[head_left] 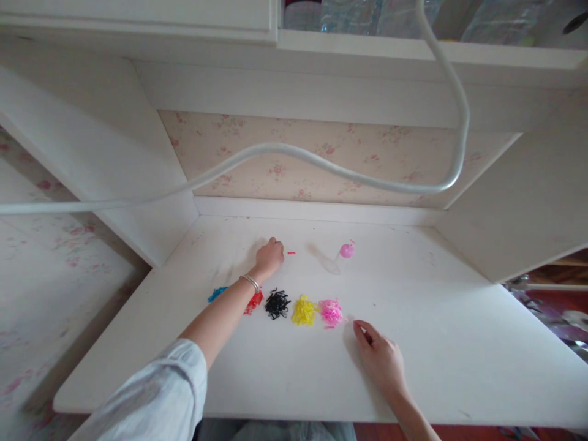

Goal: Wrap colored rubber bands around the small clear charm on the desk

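My left hand [270, 257], with a bracelet at the wrist, is closed over the far part of the white desk, its fingertips hidden. Just to its right lies a thin red strip [291, 252]. My right hand [380, 356] is low over the desk, thumb and finger pinched; anything between them is too small to tell. Near its fingertips is a pile of pink bits [331, 312] like small rubber bands. Left of that run yellow [304, 310], black [277, 304], red [254, 302] and blue [217, 294] piles, the last two partly behind my left forearm.
A pink round thing [347, 250] with something clear beside it lies toward the back of the desk [441, 343]. A white cable [321, 162] crosses the view above. Side panels and a cabinet [138, 15] enclose the desk.
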Tool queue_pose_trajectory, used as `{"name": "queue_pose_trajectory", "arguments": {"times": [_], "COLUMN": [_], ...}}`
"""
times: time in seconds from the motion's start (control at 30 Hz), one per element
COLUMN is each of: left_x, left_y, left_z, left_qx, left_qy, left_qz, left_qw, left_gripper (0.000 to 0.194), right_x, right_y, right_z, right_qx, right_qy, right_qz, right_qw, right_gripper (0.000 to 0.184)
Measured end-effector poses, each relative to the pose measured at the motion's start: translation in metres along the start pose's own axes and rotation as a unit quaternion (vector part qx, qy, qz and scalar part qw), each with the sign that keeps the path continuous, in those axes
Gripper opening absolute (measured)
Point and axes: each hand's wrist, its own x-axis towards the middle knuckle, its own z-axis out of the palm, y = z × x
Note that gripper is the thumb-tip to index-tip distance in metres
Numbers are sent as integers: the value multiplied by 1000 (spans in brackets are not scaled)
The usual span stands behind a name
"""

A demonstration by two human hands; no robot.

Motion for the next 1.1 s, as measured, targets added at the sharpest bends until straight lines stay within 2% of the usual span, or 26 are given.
{"name": "queue_pose_trajectory", "arguments": {"times": [0.13,0.3,0.43,0.63,0.77,0.9,1.0,1.1], "left_x": [-29,-61,-71,-76,-81,-94,-118,-156], "left_y": [13,34,43,46,43,31,17,-7], "left_z": [-6,1,8,11,4,-14,-24,-21], "left_qx": [-19,-81,-85,-81,-81,-124,-192,-264], "left_qy": [5,-60,-90,-109,-93,-39,14,46], "left_qz": [40,141,151,153,150,134,121,85], "left_qw": [999,985,981,979,981,982,974,960], "left_gripper": [34,27,21,19,25,25,24,27], "right_x": [1,1,1,0,-1,-2,-1,1], "right_y": [1,1,0,-1,-2,-3,0,4], "right_z": [1,0,-1,-2,-2,-2,0,1], "right_qx": [0,0,0,6,15,20,28,66], "right_qy": [-6,-11,-10,-5,-3,-4,-2,-9], "right_qz": [1,6,7,2,7,10,10,18], "right_qw": [1000,1000,1000,1000,1000,1000,1000,998], "right_gripper": [42,43,46,46,45,45,45,47]}}
